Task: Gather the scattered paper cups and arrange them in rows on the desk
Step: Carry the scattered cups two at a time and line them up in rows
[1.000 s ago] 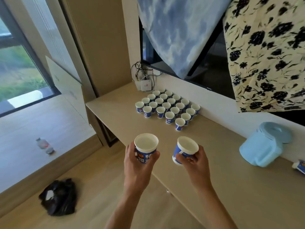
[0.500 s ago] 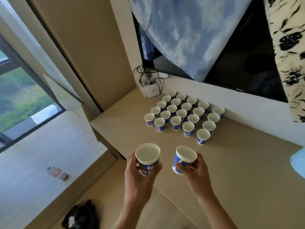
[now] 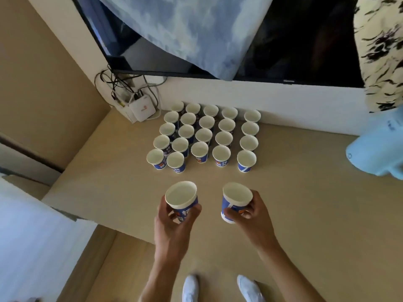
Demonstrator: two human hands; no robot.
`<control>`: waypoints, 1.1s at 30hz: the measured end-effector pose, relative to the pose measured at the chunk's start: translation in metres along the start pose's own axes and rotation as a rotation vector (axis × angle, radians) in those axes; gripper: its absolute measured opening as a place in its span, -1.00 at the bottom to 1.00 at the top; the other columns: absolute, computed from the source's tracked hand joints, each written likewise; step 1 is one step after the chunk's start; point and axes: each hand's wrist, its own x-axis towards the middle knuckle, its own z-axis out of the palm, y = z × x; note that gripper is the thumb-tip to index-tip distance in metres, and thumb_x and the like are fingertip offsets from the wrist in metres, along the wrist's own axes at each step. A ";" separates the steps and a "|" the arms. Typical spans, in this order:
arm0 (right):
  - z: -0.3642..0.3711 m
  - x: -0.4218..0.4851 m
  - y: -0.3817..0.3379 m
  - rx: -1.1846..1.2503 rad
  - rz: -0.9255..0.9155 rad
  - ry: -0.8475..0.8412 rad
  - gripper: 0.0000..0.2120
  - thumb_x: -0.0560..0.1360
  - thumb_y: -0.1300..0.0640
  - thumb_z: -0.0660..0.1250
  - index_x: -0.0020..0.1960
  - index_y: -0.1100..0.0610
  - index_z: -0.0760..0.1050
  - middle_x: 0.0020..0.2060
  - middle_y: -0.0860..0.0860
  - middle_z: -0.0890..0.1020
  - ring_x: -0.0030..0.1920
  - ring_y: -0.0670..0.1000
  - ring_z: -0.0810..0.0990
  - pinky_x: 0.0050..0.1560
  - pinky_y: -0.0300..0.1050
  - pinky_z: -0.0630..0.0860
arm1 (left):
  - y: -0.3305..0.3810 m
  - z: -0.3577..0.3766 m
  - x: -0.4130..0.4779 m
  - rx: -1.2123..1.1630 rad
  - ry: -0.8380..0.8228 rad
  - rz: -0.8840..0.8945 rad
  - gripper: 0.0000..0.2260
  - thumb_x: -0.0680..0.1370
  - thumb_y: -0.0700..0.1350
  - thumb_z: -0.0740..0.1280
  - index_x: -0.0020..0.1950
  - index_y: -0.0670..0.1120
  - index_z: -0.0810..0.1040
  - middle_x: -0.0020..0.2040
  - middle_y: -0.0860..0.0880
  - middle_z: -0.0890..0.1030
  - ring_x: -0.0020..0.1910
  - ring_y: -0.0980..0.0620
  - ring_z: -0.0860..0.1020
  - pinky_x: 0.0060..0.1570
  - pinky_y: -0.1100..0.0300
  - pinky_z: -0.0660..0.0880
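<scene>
Several blue-and-white paper cups [image 3: 205, 136] stand upright in rows on the beige desk [image 3: 122, 179], close to the back wall. My left hand [image 3: 174, 223] grips one empty paper cup [image 3: 182, 198] from below, held upright above the desk's front part. My right hand [image 3: 253, 216] grips a second empty paper cup [image 3: 235, 198], tilted slightly to the left. Both held cups hover a little in front of the nearest row, apart from it.
A white router box [image 3: 142, 110] with tangled cables sits at the desk's back left corner. A light-blue plastic container [image 3: 377, 149] stands at the right. A dark screen [image 3: 294, 51] draped with cloths hangs above. The desk's left edge drops to the floor; white shoes [image 3: 218, 288] show below.
I have come closer to the desk and the view has swung down over the cup rows. Both hands still hold their cups, now nearer to the front row.
</scene>
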 end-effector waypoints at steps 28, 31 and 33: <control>0.130 0.184 0.132 -0.318 -0.307 0.188 -0.42 0.28 0.18 0.59 0.22 -0.02 0.47 0.03 -0.14 0.66 0.02 -0.13 0.67 -0.02 -0.25 0.60 | -0.172 -0.021 0.156 0.067 -0.287 0.247 -0.50 0.24 0.18 0.49 0.17 0.17 0.55 0.01 0.15 0.66 0.01 0.19 0.62 -0.07 0.54 0.43; 0.132 0.189 0.137 -0.325 -0.346 0.218 -0.40 0.28 0.15 0.58 0.26 -0.04 0.45 0.05 -0.18 0.67 0.04 -0.15 0.67 -0.02 -0.28 0.59 | -0.182 -0.019 0.159 0.049 -0.284 0.247 -0.50 0.24 0.17 0.50 0.17 0.20 0.54 0.03 0.17 0.66 0.03 0.18 0.62 -0.06 0.53 0.44; 0.134 0.191 0.139 -0.317 -0.363 0.233 -0.38 0.29 0.18 0.57 0.28 -0.02 0.44 0.07 -0.18 0.66 0.06 -0.15 0.67 0.01 -0.26 0.60 | -0.185 -0.018 0.159 0.059 -0.280 0.266 -0.51 0.25 0.17 0.50 0.16 0.21 0.54 0.03 0.17 0.66 0.05 0.20 0.62 -0.05 0.54 0.43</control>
